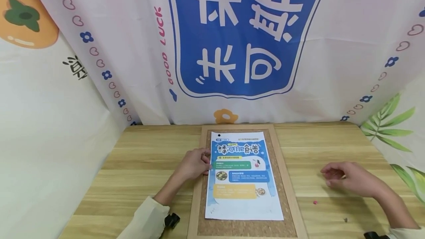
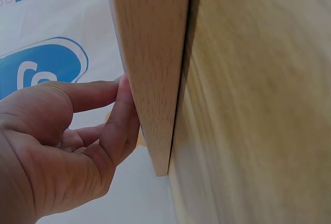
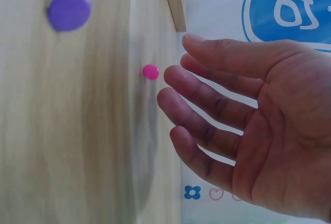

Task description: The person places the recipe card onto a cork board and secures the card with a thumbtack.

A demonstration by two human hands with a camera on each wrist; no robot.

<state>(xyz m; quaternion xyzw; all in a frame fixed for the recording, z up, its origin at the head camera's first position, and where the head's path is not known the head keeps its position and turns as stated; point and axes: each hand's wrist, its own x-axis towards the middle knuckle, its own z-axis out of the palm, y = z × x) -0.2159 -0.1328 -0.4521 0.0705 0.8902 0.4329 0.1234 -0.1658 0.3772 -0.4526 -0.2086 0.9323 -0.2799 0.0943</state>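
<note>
Where legible, "减肥食谱" on sheet (image 1: 244, 176)

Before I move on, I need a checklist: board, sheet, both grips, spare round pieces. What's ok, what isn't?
1. Framed corkboard lies flat on the wooden table: ok.
2. Printed sheet sits inside the frame, on the cork: ok.
3. All corners fastened: not ok; one black dot, apparently a pin, shows at the top left only.
4. Left grip presses the sheet itself: cannot tell; it is at the frame's left side.
5. Right grip free: ok, holding nothing.
6. Pink round piece and purple round piece probably reachable: ok.
</note>
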